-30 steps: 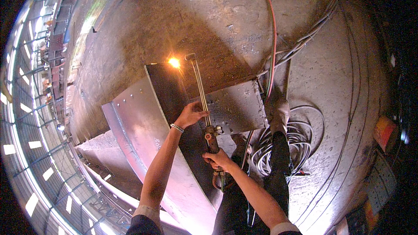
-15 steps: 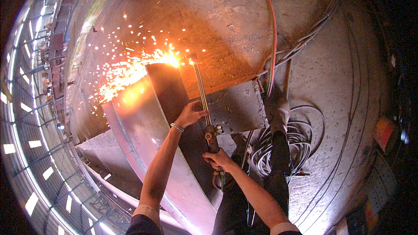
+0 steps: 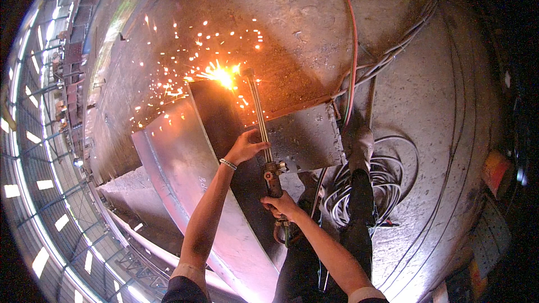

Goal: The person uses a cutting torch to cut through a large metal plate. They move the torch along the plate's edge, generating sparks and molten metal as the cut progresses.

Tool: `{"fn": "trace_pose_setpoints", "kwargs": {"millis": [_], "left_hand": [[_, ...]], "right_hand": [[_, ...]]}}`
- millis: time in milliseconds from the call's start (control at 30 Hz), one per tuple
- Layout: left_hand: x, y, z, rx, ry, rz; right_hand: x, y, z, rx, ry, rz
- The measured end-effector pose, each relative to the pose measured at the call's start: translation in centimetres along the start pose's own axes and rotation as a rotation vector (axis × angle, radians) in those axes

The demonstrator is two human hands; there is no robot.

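Note:
A long cutting torch (image 3: 272, 182) points away from me, its head beside the far end of a steel beam (image 3: 182, 154). Bright orange sparks (image 3: 225, 75) burst at that end and scatter mostly to the left. My left hand (image 3: 245, 147), with a bracelet at the wrist, is closed on the torch's thin metal tubes, midway along them. Lower down, my right hand (image 3: 285, 206) grips the torch handle below its valves. Hoses hang from the handle's near end. Glare hides the exact spot where the flame meets the steel.
A flat steel plate (image 3: 306, 137) lies right of the torch. Coiled hoses (image 3: 387, 182) rest on the floor by my leg (image 3: 356, 235). A red hose (image 3: 353, 39) and bundled cables (image 3: 401, 45) cross the upper right. An orange object (image 3: 496, 171) stands far right.
The spray of sparks has shrunk and thinned, and the glow on the beam has dimmed. Both hands and the torch are almost unmoved.

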State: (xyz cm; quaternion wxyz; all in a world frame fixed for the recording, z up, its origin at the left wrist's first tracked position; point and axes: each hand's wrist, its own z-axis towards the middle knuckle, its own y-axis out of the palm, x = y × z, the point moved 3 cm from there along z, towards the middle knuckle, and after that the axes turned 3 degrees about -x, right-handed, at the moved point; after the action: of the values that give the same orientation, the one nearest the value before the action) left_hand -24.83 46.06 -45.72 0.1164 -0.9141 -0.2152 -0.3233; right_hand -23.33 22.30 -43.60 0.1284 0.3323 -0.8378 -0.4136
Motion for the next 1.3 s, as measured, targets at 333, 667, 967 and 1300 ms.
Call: {"fn": "trace_pose_setpoints", "kwargs": {"millis": [333, 667, 967, 1300], "left_hand": [[0.0, -0.1, -0.1, -0.002, 0.009, -0.004], [2.0, 0.8, -0.7, 0.003, -0.025, -0.036], [2.4, 0.6, -0.5, -0.07, -0.082, 0.149], [1.2, 0.2, -0.3, -0.057, -0.042, 0.118]], "right_hand": [[-0.1, 0.0, -0.1, 0.005, -0.018, 0.013], [-0.5, 0.3, -0.6, 0.014, -0.009, -0.001], [-0.1, 0.1, -0.4, 0.011, -0.019, -0.002], [0.3, -0.1, -0.1, 0.027, 0.006, -0.027]]}}
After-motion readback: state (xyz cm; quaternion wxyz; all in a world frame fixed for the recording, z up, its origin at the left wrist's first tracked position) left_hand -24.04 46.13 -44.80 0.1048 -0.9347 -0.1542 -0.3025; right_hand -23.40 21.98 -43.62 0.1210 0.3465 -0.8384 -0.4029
